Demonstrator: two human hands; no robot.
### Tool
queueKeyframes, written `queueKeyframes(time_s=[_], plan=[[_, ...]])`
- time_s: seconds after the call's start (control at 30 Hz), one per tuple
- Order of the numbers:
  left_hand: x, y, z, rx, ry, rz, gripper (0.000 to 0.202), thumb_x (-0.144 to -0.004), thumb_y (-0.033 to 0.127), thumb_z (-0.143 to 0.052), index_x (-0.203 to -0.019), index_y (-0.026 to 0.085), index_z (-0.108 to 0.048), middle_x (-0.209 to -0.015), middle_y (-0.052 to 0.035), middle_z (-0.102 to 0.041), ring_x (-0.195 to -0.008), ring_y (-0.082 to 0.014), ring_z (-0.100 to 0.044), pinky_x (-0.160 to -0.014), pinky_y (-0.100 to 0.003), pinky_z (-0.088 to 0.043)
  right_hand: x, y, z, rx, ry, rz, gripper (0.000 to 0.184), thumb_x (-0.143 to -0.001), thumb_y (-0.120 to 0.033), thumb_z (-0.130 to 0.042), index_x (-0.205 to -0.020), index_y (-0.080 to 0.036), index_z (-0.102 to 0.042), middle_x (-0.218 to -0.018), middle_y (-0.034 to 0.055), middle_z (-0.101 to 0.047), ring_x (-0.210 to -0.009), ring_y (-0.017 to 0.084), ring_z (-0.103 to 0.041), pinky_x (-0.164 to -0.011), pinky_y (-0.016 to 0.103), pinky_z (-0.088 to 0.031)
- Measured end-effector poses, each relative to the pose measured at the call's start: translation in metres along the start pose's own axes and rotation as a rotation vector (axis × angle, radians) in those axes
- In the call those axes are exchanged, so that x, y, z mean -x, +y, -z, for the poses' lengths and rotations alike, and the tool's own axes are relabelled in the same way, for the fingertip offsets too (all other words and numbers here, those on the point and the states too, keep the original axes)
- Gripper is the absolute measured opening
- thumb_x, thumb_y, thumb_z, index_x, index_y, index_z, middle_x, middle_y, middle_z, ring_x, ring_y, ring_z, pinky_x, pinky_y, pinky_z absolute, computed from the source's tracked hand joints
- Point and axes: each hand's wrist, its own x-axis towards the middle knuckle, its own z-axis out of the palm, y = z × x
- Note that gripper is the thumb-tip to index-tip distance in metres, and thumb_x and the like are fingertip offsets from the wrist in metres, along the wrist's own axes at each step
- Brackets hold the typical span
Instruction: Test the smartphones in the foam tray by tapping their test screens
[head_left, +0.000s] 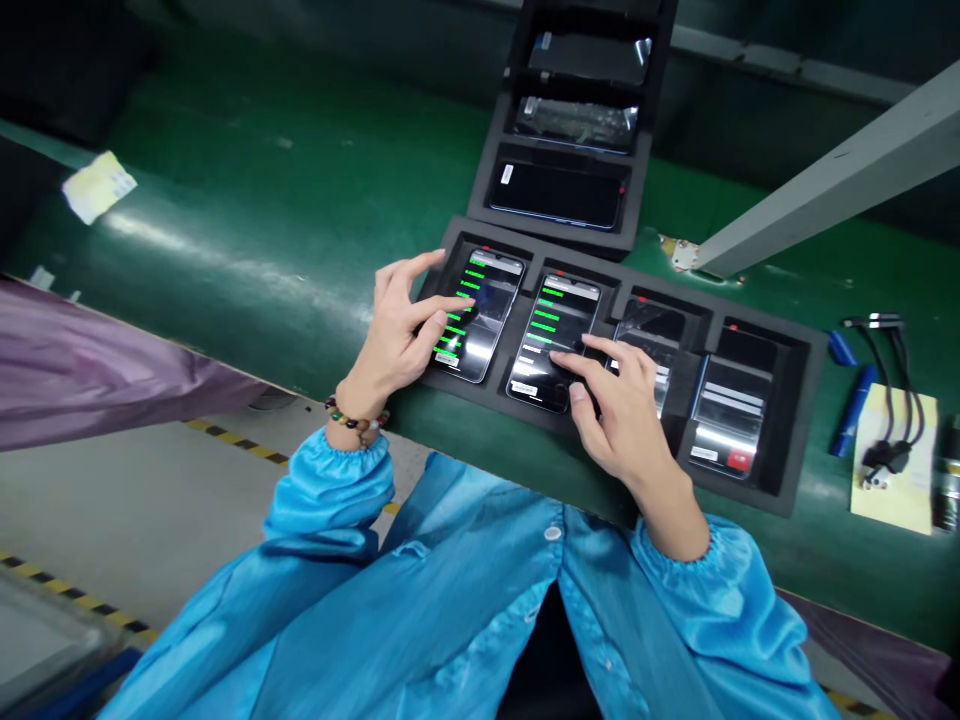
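Note:
A black foam tray [787,440] lies on the green belt with several phones in its slots. My left hand [397,330] is open, its fingers spread over the leftmost phone [480,315], one fingertip touching the screen with green lines. My right hand [619,405] is open too, fingers stretched onto the second phone [551,335], which also shows green lines. The third phone [652,340] and the fourth phone [727,415] lie untouched to the right.
A second black tray [487,170] with three dark-screened phones sits behind the first. A grey metal bar [825,180] crosses at upper right. Cables [885,400] on a yellow pad and blue pens [851,400] lie at right. A paper label [97,185] lies at far left.

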Motion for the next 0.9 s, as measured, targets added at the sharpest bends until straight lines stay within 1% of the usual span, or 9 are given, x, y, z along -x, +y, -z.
queueKeyframes(time_s=[0.13, 0.23, 0.33, 0.4, 0.47, 0.57, 0.7, 0.83, 0.9], plan=[[0.006, 0.001, 0.003, 0.010, 0.077, 0.002, 0.057, -0.114, 0.065, -0.036, -0.119, 0.040, -0.086, -0.167, -0.0013, -0.057, -0.151, -0.0331, -0.048, -0.132, -0.069, -0.033, 0.001, 0.001, 0.000, 0.001, 0.013, -0.009, 0.039, -0.111, -0.026, -0.047, -0.145, -0.029, -0.066, -0.138, 0.0078, -0.080, -0.150, 0.033, -0.060, -0.128, 0.061, -0.036], [0.009, -0.001, 0.004, -0.002, 0.012, 0.022, 0.059, -0.114, 0.068, -0.037, -0.111, 0.039, -0.089, -0.166, -0.0002, -0.057, -0.151, -0.0329, -0.047, -0.132, -0.068, -0.033, 0.002, 0.002, 0.001, -0.016, 0.043, -0.012, 0.039, -0.111, -0.026, -0.047, -0.146, -0.030, -0.064, -0.140, 0.0063, -0.080, -0.149, 0.032, -0.060, -0.128, 0.061, -0.036], [0.008, -0.004, 0.004, -0.006, -0.071, 0.042, 0.055, -0.114, 0.066, -0.037, -0.127, 0.041, -0.084, -0.176, -0.0002, -0.045, -0.159, -0.0338, -0.039, -0.134, -0.069, -0.029, 0.002, 0.002, 0.002, -0.020, 0.047, -0.002, 0.038, -0.111, -0.026, -0.047, -0.146, -0.030, -0.064, -0.140, 0.0061, -0.079, -0.149, 0.033, -0.061, -0.127, 0.060, -0.036], [0.007, -0.005, 0.004, -0.005, -0.084, 0.048, 0.055, -0.115, 0.065, -0.034, -0.138, 0.043, -0.079, -0.181, 0.0005, -0.037, -0.163, -0.0340, -0.035, -0.135, -0.070, -0.026, 0.002, 0.002, 0.002, -0.017, 0.060, -0.001, 0.038, -0.111, -0.026, -0.048, -0.145, -0.030, -0.064, -0.141, 0.0067, -0.079, -0.148, 0.033, -0.061, -0.125, 0.059, -0.038], [0.007, -0.005, 0.003, -0.001, -0.074, 0.045, 0.057, -0.116, 0.064, -0.031, -0.136, 0.042, -0.080, -0.181, 0.0012, -0.037, -0.164, -0.0341, -0.034, -0.136, -0.069, -0.026, 0.002, 0.002, 0.001, -0.018, 0.073, -0.002, 0.038, -0.111, -0.027, -0.048, -0.145, -0.030, -0.064, -0.141, 0.0069, -0.078, -0.146, 0.033, -0.062, -0.124, 0.059, -0.039], [0.007, -0.005, 0.002, 0.002, -0.060, 0.055, 0.059, -0.115, 0.064, -0.031, -0.127, 0.040, -0.084, -0.177, 0.0009, -0.042, -0.161, -0.0336, -0.036, -0.136, -0.067, -0.026, 0.002, 0.003, 0.001, -0.027, 0.064, 0.002, 0.038, -0.111, -0.027, -0.047, -0.146, -0.030, -0.064, -0.141, 0.0067, -0.078, -0.146, 0.033, -0.062, -0.125, 0.059, -0.039], [0.007, -0.005, 0.001, 0.000, -0.051, 0.063, 0.058, -0.116, 0.064, -0.031, -0.134, 0.042, -0.081, -0.177, -0.0001, -0.044, -0.160, -0.0329, -0.038, -0.135, -0.068, -0.029, 0.001, 0.002, 0.002, -0.025, 0.071, -0.009, 0.039, -0.111, -0.028, -0.046, -0.146, -0.032, -0.065, -0.140, 0.0075, -0.078, -0.146, 0.034, -0.062, -0.125, 0.061, -0.040], [0.010, -0.005, 0.002, 0.009, 0.020, 0.009, 0.062, -0.114, 0.068, -0.031, -0.118, 0.043, -0.087, -0.173, 0.0030, -0.051, -0.155, -0.0327, -0.044, -0.133, -0.068, -0.031, 0.002, 0.002, 0.002, -0.025, 0.106, -0.029, 0.038, -0.112, -0.029, -0.046, -0.143, -0.031, -0.067, -0.139, 0.0084, -0.078, -0.144, 0.034, -0.064, -0.123, 0.059, -0.042], [0.012, -0.005, 0.003, 0.006, 0.024, -0.010, 0.065, -0.112, 0.072, -0.031, -0.107, 0.043, -0.089, -0.170, 0.0045, -0.054, -0.152, -0.0326, -0.046, -0.132, -0.067, -0.032, 0.003, 0.003, 0.001, -0.023, 0.156, -0.058, 0.037, -0.111, -0.028, -0.047, -0.141, -0.030, -0.069, -0.138, 0.0091, -0.079, -0.143, 0.034, -0.065, -0.122, 0.059, -0.042]])
